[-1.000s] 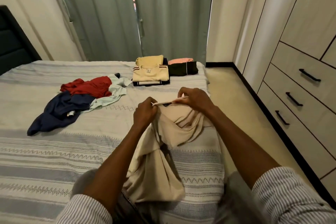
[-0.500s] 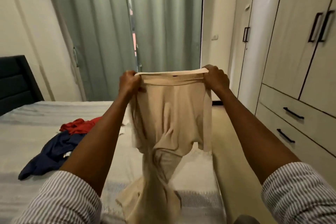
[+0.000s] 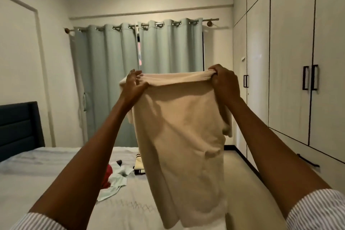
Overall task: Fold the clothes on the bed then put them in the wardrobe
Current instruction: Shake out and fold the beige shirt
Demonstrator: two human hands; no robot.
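A cream garment [image 3: 184, 145] hangs in the air in front of me, held up by its waistband. My right hand [image 3: 225, 82] grips the band's right end in a fist. My left hand [image 3: 133, 86] pinches the left end between thumb and spread fingers. The cloth drops straight down over the bed [image 3: 46, 179]. Behind it lie a red garment [image 3: 108, 175], a pale mint one [image 3: 117, 181] and part of a folded cream stack [image 3: 139, 166]. The wardrobe [image 3: 291, 80] with black handles fills the right wall, its doors closed.
Pale green curtains [image 3: 115, 80] hang on the far wall. A dark headboard [image 3: 18, 127] stands at the left. Beige floor [image 3: 240, 170] runs between the bed and the wardrobe's drawers [image 3: 308, 164].
Both hands have lifted the cream garment from the bed to head height and pulled its waistband wide. The view has tilted up, and the twisted cloth has shaken out flat.
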